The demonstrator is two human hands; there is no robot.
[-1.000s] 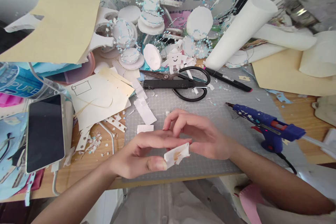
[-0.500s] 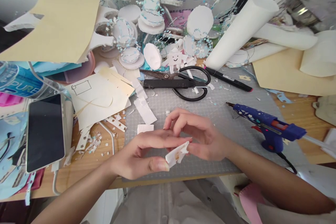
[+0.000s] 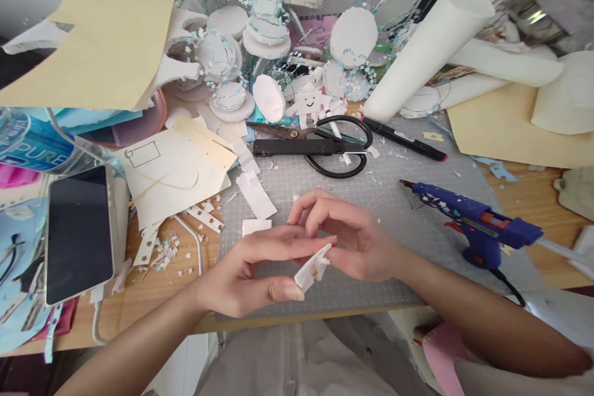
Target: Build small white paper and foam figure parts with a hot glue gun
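Note:
My left hand pinches a small folded piece of white paper with a brownish glue stain between thumb and forefinger. My right hand holds the paper's other end, its fingers curled over it. Both hands hover just above the near edge of the grey cutting mat. A small white paper rectangle lies on the mat just beyond my left hand.
A blue glue gun lies on the mat at right, black scissors and a black pen beyond the hands. A phone and a water bottle sit at left. White foam discs, paper rolls and scraps crowd the back.
The paper piece has been folded narrower and turned more edge-on between my fingers. The hands have barely shifted.

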